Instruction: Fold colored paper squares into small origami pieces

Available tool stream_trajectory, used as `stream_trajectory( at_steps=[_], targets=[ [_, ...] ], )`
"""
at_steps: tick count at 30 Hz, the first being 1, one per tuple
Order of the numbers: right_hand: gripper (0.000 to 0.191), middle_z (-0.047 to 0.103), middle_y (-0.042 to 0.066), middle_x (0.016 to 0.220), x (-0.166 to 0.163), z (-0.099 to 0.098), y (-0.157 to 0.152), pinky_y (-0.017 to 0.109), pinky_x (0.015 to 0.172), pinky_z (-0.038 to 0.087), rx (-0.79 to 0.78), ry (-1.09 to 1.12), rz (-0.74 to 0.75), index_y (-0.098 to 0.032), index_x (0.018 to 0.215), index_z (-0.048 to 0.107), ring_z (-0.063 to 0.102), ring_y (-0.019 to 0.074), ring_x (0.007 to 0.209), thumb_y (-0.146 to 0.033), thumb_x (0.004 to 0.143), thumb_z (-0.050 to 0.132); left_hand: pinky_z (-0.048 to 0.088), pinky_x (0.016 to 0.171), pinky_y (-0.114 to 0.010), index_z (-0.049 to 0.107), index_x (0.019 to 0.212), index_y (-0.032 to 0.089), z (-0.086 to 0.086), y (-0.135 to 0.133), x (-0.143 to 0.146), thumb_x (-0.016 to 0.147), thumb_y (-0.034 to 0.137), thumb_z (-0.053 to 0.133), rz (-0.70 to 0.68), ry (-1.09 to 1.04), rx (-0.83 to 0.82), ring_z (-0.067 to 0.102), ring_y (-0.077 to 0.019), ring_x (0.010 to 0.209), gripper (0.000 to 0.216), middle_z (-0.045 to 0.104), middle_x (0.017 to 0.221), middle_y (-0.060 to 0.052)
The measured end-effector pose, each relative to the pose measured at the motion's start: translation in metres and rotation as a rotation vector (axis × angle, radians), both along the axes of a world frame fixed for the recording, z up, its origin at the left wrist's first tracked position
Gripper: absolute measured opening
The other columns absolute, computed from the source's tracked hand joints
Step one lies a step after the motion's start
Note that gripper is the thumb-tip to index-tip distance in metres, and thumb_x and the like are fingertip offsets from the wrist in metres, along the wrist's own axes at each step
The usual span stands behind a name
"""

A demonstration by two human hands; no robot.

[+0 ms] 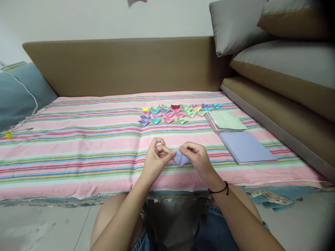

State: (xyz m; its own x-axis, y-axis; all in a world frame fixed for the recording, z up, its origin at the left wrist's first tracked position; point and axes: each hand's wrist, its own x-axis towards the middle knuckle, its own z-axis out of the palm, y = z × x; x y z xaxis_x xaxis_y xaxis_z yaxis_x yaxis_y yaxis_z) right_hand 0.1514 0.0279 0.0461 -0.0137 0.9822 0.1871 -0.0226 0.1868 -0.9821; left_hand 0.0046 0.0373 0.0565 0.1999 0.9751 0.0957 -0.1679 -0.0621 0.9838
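Between my two hands is a small folded piece of lavender paper point(181, 159), diamond-shaped with a crease down its middle. My right hand point(196, 153) pinches its upper right edge between thumb and fingers. At the paper's left corner, my left hand point(158, 154) has its thumb and a finger pressed together, the other fingers curled. Beyond my hands, several folded paper boats point(169, 119) in pink, green, blue, purple, yellow and red stand in rows. To the right lie a stack of lavender paper point(247, 147) and a stack topped with light green paper point(226, 120).
A striped cloth point(78, 150) covers the low surface before my knees. Brown and grey cushions point(282, 66) pile up at the right. A brown backrest point(125, 68) runs along the far side. A white cable point(30, 94) trails at the left.
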Motion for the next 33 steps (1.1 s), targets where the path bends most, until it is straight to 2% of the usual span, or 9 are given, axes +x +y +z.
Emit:
stream_trajectory(
  at_steps=[3,5,9,13,16,19,28,33],
  targets=[
    [0.029,0.046,-0.002,0.053,0.002,0.001,0.0,0.023,0.046,0.031,0.001,-0.03,0.011,-0.016,0.056,0.056,0.041,0.0101,0.05,-0.037,0.075,0.063,0.031,0.046,-0.016,0.036,0.085,0.022,0.001,0.0,-0.002,0.064,0.02,0.073,-0.1,0.021,-0.028,0.046,-0.0052,0.043,0.042,0.057,0.055,0.009],
    [0.032,0.046,-0.003,0.053,0.005,0.0,0.002,0.023,0.046,0.032,-0.004,-0.023,0.025,-0.016,0.055,0.056,0.041,0.0098,0.051,-0.039,0.076,0.062,0.033,0.047,-0.016,0.036,0.086,0.022,0.001,0.001,-0.003,0.064,0.019,0.073,-0.118,0.006,-0.038,0.046,-0.0052,0.043,0.043,0.057,0.055,0.009],
    [0.036,0.054,0.0,0.059,0.006,-0.001,0.005,0.024,0.055,0.044,-0.12,0.168,0.051,-0.017,0.062,0.06,0.052,0.0122,0.058,-0.047,0.08,0.054,0.039,0.058,-0.019,0.036,0.084,0.021,-0.002,0.006,-0.003,0.063,0.018,0.073,0.079,-0.106,-0.007,0.052,-0.0076,0.051,0.042,0.061,0.055,0.008],
    [0.03,0.063,0.002,0.063,-0.004,-0.004,0.002,0.028,0.062,0.051,-0.299,0.266,0.108,-0.015,0.07,0.065,0.059,0.0135,0.059,-0.044,0.07,0.068,0.04,0.065,-0.021,0.035,0.081,0.021,-0.006,0.007,-0.001,0.063,0.015,0.072,0.227,-0.202,-0.011,0.053,-0.0073,0.052,0.042,0.061,0.053,0.008],
    [0.026,0.065,0.002,0.063,-0.012,-0.007,0.001,0.026,0.06,0.051,-0.269,0.29,0.037,-0.014,0.071,0.068,0.059,0.0122,0.058,-0.038,0.063,0.074,0.04,0.066,-0.022,0.035,0.08,0.021,-0.008,0.005,0.002,0.064,0.015,0.072,0.242,-0.204,-0.022,0.054,-0.0078,0.053,0.041,0.062,0.054,0.008],
    [0.024,0.064,0.002,0.057,-0.013,-0.008,0.002,0.024,0.054,0.05,-0.243,0.261,-0.011,-0.013,0.063,0.067,0.058,0.0111,0.052,-0.037,0.064,0.074,0.039,0.064,-0.023,0.035,0.081,0.021,-0.007,0.003,0.005,0.063,0.016,0.072,0.247,-0.188,-0.039,0.053,-0.0084,0.051,0.042,0.061,0.053,0.008],
    [0.026,0.065,0.003,0.055,-0.007,-0.007,0.002,0.024,0.051,0.049,-0.185,0.206,0.012,-0.014,0.058,0.067,0.057,0.0107,0.048,-0.038,0.067,0.071,0.038,0.06,-0.022,0.035,0.083,0.021,-0.006,0.003,0.005,0.061,0.016,0.073,0.223,-0.188,-0.075,0.049,-0.0075,0.048,0.044,0.058,0.05,0.009],
    [0.026,0.067,0.004,0.06,-0.009,-0.006,0.002,0.027,0.057,0.052,-0.24,0.209,0.059,-0.014,0.063,0.068,0.06,0.013,0.055,-0.04,0.065,0.072,0.037,0.059,-0.02,0.034,0.082,0.021,-0.005,0.004,0.003,0.058,0.015,0.075,0.277,-0.253,-0.108,0.047,-0.0063,0.048,0.048,0.057,0.048,0.01]
  ],
)
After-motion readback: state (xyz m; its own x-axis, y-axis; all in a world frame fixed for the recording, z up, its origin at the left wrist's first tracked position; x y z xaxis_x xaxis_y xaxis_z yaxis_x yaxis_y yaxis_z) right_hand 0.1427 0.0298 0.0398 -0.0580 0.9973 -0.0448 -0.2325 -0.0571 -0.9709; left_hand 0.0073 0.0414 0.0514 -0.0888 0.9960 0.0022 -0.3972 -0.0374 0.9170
